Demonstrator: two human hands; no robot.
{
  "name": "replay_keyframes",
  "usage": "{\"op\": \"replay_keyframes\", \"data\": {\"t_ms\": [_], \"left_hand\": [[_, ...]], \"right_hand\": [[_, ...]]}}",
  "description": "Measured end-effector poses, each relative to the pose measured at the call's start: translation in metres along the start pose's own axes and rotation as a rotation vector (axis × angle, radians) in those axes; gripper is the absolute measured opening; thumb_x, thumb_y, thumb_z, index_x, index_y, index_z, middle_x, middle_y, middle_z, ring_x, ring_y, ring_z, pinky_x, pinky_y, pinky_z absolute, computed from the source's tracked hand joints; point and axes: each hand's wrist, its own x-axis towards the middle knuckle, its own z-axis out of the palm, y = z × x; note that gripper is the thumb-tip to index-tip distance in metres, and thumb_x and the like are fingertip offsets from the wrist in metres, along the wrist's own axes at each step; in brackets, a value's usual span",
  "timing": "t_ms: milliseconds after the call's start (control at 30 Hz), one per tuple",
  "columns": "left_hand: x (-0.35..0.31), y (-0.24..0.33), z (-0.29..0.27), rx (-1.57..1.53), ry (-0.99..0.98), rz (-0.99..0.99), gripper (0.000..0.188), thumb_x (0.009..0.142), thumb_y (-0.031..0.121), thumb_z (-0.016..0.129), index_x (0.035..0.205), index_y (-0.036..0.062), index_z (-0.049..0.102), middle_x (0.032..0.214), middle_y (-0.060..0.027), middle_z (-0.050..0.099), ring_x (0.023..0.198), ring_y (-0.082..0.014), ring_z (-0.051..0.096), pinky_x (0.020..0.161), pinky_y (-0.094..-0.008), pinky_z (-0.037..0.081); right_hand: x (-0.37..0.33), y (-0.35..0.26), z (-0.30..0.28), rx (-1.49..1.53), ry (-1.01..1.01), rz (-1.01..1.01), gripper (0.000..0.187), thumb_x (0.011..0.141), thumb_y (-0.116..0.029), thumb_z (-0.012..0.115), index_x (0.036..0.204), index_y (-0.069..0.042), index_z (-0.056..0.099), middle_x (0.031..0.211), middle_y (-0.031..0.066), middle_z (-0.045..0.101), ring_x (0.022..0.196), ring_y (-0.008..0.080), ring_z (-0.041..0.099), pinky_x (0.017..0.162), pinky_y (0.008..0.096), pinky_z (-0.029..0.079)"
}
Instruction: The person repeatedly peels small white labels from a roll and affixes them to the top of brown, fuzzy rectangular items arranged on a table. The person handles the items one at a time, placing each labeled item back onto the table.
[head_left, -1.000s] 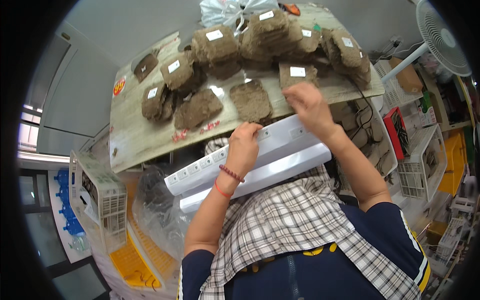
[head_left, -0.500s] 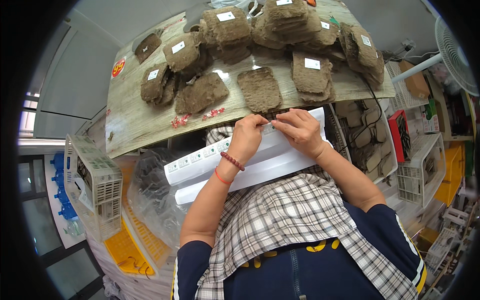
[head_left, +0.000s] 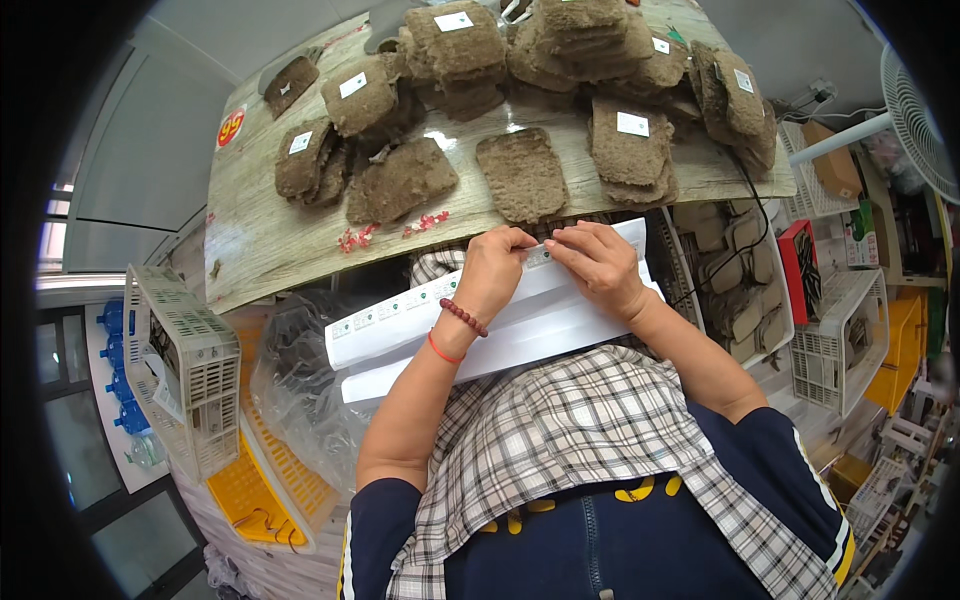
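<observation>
The long white paper label strip [head_left: 480, 320] is pinched at its upper right end by the left hand [head_left: 495, 270] and the right hand [head_left: 600, 265], fingertips close together; its long axis runs down-left.

A bare strip of table [head_left: 300, 250] lies open at centre left of the frame, while stacked brown pads [head_left: 450, 60] crowd the upper part and block reach there.

Wood-grain table [head_left: 270, 240]; grey wall [head_left: 140, 150]; standing fan [head_left: 915, 110] right.
</observation>
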Motion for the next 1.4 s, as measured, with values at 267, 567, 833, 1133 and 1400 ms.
{"op": "replay_keyframes", "data": {"t_ms": [267,567,833,1133,1400], "left_hand": [[0.001,-0.005,0.003,0.090,0.073,0.111,0.014,0.083,0.002,0.067,0.096,-0.0007,0.073,0.087,-0.0132,0.071,0.078,-0.0217,0.068,0.073,-0.0307,0.053],[-0.008,0.006,-0.019,0.216,0.072,-0.068,0.008,0.082,0.007,0.067,0.085,0.0006,0.069,0.088,-0.0116,0.069,0.082,-0.0256,0.064,0.074,-0.0367,0.050],[0.014,0.015,-0.009,0.334,0.211,0.323,0.004,0.083,0.000,0.063,0.086,0.0005,0.061,0.140,-0.0239,0.051,0.137,-0.0394,0.042,0.110,-0.0464,0.035],[0.024,0.004,-0.003,0.329,0.170,0.325,0.002,0.084,-0.001,0.059,0.083,-0.0014,0.059,0.133,-0.0262,0.054,0.133,-0.0416,0.045,0.112,-0.0501,0.033],[0.025,0.007,-0.003,0.331,0.164,0.318,0.001,0.083,-0.001,0.059,0.082,-0.0017,0.060,0.131,-0.0264,0.053,0.130,-0.0418,0.047,0.112,-0.0517,0.032]], "right_hand": [[0.005,-0.007,0.002,0.167,-0.001,0.271,0.015,0.073,-0.004,0.075,0.087,-0.008,0.071,0.097,0.0069,0.067,0.088,0.0264,0.064,0.076,0.0373,0.050],[0.009,-0.014,-0.008,0.555,0.032,0.523,0.013,0.082,0.003,0.068,0.091,-0.005,0.062,0.110,0.0117,0.057,0.106,0.0289,0.053,0.089,0.0353,0.046],[0.085,0.045,0.034,0.691,0.052,0.931,0.008,0.094,-0.009,0.060,0.093,-0.001,0.059,0.080,0.0066,0.063,0.073,0.0161,0.058,0.068,0.0308,0.048],[0.081,0.064,0.068,0.445,-0.071,0.874,0.012,0.091,-0.013,0.061,0.092,-0.001,0.060,0.086,0.0170,0.067,0.082,0.0348,0.064,0.074,0.0419,0.050],[0.083,0.061,0.067,0.401,-0.065,0.861,0.011,0.090,-0.011,0.061,0.089,0.000,0.059,0.087,0.0175,0.067,0.083,0.0364,0.064,0.073,0.0439,0.049]]}}
